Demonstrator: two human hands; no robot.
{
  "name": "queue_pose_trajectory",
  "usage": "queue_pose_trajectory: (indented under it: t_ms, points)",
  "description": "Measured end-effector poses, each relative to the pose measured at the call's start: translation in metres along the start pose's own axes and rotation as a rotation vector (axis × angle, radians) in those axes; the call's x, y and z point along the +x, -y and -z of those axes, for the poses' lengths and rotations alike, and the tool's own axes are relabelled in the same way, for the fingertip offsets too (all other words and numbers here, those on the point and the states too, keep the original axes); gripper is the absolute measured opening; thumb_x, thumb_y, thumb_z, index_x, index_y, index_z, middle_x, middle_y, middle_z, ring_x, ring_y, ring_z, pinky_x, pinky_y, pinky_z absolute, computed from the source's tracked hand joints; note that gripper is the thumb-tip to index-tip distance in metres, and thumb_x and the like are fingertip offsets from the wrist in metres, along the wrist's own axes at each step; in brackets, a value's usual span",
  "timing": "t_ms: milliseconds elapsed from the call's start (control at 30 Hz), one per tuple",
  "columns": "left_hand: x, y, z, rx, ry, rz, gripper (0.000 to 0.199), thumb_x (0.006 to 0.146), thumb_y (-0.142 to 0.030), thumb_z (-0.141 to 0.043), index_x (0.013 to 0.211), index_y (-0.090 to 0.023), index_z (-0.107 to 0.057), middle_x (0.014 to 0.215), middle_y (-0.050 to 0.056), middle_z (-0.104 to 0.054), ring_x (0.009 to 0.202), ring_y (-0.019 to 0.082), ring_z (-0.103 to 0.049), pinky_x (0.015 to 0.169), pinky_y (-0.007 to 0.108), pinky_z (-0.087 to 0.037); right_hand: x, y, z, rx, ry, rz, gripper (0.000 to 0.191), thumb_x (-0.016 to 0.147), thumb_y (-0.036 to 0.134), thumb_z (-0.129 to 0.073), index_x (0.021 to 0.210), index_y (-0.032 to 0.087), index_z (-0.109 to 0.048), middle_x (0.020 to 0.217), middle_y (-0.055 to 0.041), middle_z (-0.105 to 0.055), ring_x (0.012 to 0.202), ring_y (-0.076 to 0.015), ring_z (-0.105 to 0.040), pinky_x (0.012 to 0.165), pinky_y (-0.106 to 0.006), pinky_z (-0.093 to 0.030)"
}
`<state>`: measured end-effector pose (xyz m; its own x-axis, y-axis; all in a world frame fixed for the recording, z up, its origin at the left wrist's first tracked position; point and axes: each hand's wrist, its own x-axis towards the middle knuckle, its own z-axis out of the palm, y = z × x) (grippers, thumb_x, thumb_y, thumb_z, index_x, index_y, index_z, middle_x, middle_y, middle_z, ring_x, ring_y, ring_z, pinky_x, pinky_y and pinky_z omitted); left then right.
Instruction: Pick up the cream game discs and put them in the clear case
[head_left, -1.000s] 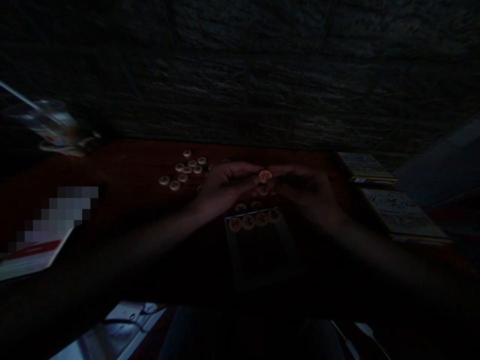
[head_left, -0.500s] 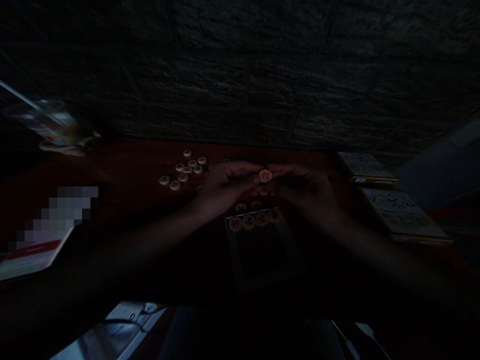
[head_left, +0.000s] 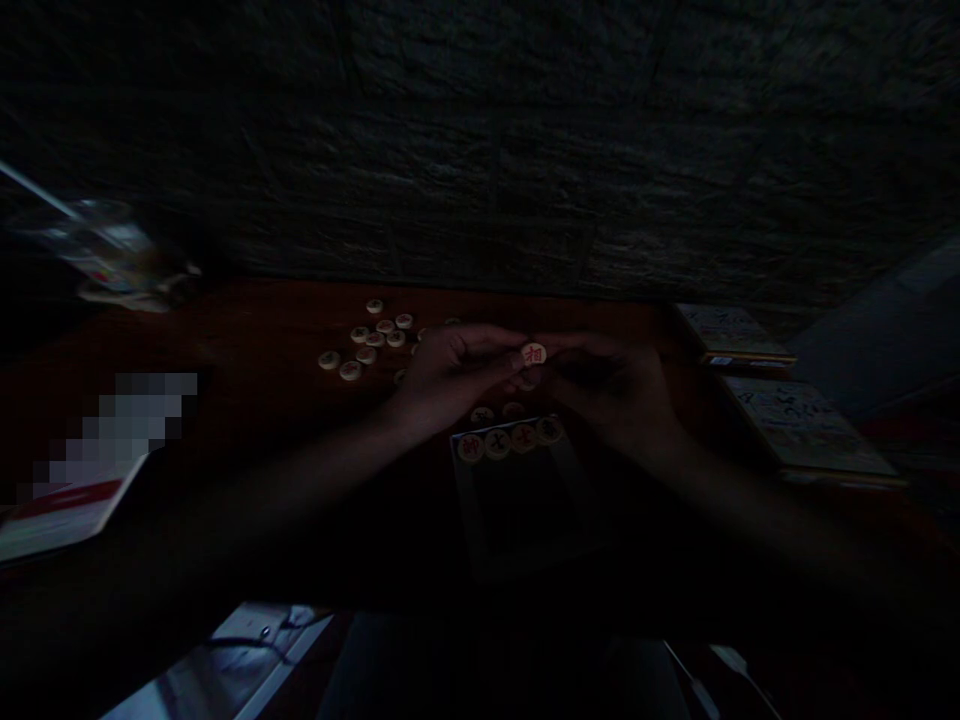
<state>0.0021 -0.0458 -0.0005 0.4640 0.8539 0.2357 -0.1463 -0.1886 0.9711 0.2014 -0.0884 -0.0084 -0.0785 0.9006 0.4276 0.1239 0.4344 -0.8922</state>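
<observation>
A round chess piece with a red character (head_left: 534,355) is held up between my two hands, above the dark table. My left hand (head_left: 450,375) pinches it from the left with thumb and finger. From the right, my right hand (head_left: 611,385) has its fingers bent at the piece's edge; its thumb is lost in shadow. Just below the hands, a shallow box (head_left: 466,520) has several pieces in a row along its far edge, among them a red-marked piece (head_left: 470,446) at the left end. Two more pieces, one of them a dark-marked piece (head_left: 482,414), lie just beyond the box.
Loose pieces (head_left: 375,339) are scattered left of my hands. Two flat boxes (head_left: 735,333) (head_left: 814,425) lie at the right. At the far left stand a plastic cup with a straw (head_left: 105,245) and a red-and-white packet (head_left: 67,510). A stone wall (head_left: 480,150) rises behind.
The held piece has shifted very slightly right and turned a little between my fingers. My right hand has moved slightly; the other things lie as before.
</observation>
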Motion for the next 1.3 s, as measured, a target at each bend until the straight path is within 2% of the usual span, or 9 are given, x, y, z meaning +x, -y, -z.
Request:
queue_pose_trajectory:
  t_ms: [167,333,500,700,900,1067,1300]
  points:
    - [-0.002,0.0,-0.002,0.011,0.001,0.037,0.038,0.079,-0.041,-0.091,0.106,-0.016,-0.082,0.102,0.01,-0.084,0.085,0.02,-0.079,0.076,0.028,-0.064,-0.001,0.008,0.006,-0.368,-0.028,0.17,0.025,0.087,0.037,-0.085,0.11,0.031,-0.085,0.095,-0.0044,-0.08,0.081,-0.0227,-0.075,0.072,-0.037,-0.06]
    - [-0.003,0.003,0.0,0.057,0.001,0.01,0.039,0.078,-0.042,-0.092,0.105,-0.016,-0.082,0.105,0.01,-0.084,0.087,0.021,-0.08,0.077,0.029,-0.064,-0.001,0.013,0.009,-0.456,0.017,0.227,0.023,0.086,0.036,-0.086,0.109,0.035,-0.085,0.096,-0.0032,-0.081,0.085,-0.0264,-0.076,0.074,-0.04,-0.059]
    - [-0.001,0.005,0.002,0.143,-0.023,-0.051,0.034,0.076,-0.04,-0.093,0.099,-0.018,-0.081,0.099,0.008,-0.084,0.088,0.021,-0.079,0.081,0.031,-0.063,-0.006,0.01,0.005,-0.325,0.035,0.111,0.026,0.086,0.035,-0.086,0.112,0.035,-0.083,0.097,-0.0012,-0.083,0.084,-0.0255,-0.079,0.077,-0.04,-0.063]
    - [-0.001,0.004,0.002,0.054,0.025,-0.033,0.033,0.081,-0.038,-0.09,0.105,-0.018,-0.08,0.107,0.009,-0.083,0.092,0.02,-0.079,0.083,0.03,-0.063,-0.006,0.0,0.002,0.001,0.013,-0.026,0.038,0.081,0.038,-0.091,0.116,0.028,-0.079,0.107,-0.0039,-0.084,0.092,-0.0245,-0.081,0.081,-0.038,-0.068]
    - [0.001,0.005,0.004,0.006,0.037,-0.062,0.035,0.081,-0.036,-0.09,0.11,-0.018,-0.08,0.109,0.009,-0.082,0.093,0.02,-0.079,0.082,0.029,-0.063,0.001,0.005,0.001,0.015,0.007,-0.058,0.031,0.083,0.041,-0.089,0.111,0.03,-0.082,0.104,-0.0031,-0.085,0.094,-0.0249,-0.082,0.09,-0.044,-0.067]
    - [0.001,0.005,0.004,0.031,0.026,-0.061,0.036,0.08,-0.035,-0.09,0.109,-0.018,-0.08,0.109,0.01,-0.083,0.094,0.021,-0.08,0.084,0.031,-0.064,0.002,0.006,0.001,0.098,-0.001,-0.118,0.032,0.079,0.039,-0.092,0.108,0.028,-0.084,0.098,-0.0033,-0.085,0.084,-0.0229,-0.082,0.084,-0.043,-0.068]
    - [0.0,0.004,0.002,0.064,0.021,-0.076,0.031,0.08,-0.035,-0.09,0.104,-0.017,-0.081,0.106,0.009,-0.083,0.094,0.021,-0.08,0.086,0.031,-0.063,0.001,0.006,-0.001,0.229,-0.013,-0.193,0.029,0.078,0.035,-0.093,0.103,0.025,-0.083,0.086,-0.0028,-0.085,0.073,-0.0208,-0.081,0.069,-0.035,-0.07]
